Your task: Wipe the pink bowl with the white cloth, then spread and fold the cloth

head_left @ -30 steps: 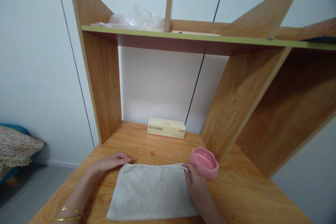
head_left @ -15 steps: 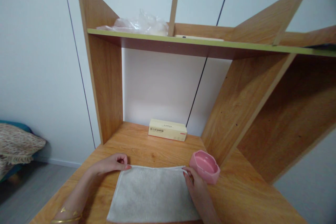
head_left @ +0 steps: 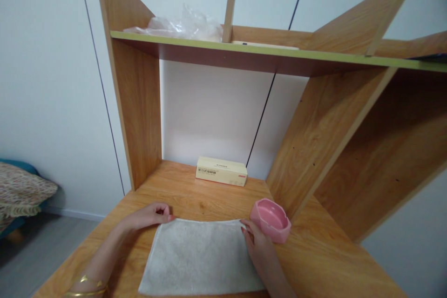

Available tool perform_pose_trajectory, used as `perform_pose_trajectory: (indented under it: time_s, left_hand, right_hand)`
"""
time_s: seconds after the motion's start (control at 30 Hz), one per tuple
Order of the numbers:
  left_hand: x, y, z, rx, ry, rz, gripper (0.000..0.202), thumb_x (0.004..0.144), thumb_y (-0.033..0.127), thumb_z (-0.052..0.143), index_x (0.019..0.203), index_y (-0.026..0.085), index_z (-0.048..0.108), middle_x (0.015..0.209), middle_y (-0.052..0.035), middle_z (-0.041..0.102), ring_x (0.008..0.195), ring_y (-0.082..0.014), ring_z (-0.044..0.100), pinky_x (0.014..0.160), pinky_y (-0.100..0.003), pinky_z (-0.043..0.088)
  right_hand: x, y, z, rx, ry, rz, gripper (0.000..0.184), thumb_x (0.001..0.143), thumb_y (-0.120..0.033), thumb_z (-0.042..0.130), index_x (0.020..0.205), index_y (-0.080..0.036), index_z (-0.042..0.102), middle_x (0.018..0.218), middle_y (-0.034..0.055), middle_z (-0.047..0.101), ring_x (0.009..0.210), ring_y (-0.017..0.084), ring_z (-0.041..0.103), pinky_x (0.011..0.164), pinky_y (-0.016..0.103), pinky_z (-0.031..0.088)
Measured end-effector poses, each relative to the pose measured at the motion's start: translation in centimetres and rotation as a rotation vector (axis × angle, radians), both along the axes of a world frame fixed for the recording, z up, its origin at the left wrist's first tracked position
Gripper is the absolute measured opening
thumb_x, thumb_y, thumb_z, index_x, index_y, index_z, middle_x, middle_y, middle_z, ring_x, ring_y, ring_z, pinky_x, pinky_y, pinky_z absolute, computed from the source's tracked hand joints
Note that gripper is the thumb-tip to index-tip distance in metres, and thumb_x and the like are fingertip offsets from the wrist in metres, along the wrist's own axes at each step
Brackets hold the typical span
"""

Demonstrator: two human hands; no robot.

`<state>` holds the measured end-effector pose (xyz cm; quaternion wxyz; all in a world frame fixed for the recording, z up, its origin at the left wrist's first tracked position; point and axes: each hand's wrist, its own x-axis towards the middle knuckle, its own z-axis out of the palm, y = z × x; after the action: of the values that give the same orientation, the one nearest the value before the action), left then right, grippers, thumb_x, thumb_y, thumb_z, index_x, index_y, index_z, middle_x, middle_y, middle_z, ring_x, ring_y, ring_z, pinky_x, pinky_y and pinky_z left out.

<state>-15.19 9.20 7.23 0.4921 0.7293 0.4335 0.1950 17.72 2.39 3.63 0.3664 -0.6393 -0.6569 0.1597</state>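
Note:
A grey towel [head_left: 200,256] lies flat on the wooden desk [head_left: 314,260] in front of me. My left hand [head_left: 150,214] pinches the towel's far left corner, fingers curled. At the far right corner my right hand [head_left: 256,244] has its fingers closed on the towel's edge. A pink bowl [head_left: 270,219] stands just right of my right hand, almost touching it. A gold bangle shows on my left wrist.
A long cream box [head_left: 221,171] lies at the back of the desk against the white wall. Wooden side panels [head_left: 139,102] rise left and right. Crumpled clear plastic [head_left: 181,25] sits on the upper shelf [head_left: 265,51]. A patterned cushion [head_left: 21,191] shows far left.
Both hands have stayed at the towel's far corners, with the fingers curling tighter on them. The view shifted a little.

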Motion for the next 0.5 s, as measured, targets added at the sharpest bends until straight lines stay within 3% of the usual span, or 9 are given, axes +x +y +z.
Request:
perform_pose_trajectory:
  time_s: [0.5]
  left_hand:
    - [-0.29, 0.3, -0.61, -0.018, -0.058, 0.015, 0.043, 0.063, 0.056, 0.059, 0.057, 0.016, 0.045, 0.057, 0.0051, 0.038, 0.057, -0.0104, 0.034, 0.051, -0.02, 0.027]
  right_hand:
    - [-0.03, -0.15, 0.2, -0.022, -0.017, 0.046, 0.027, 0.079, -0.025, 0.036, 0.091, -0.02, 0.06, 0.092, 0.0045, 0.067, 0.086, 0.018, 0.061, 0.078, 0.028, 0.045]
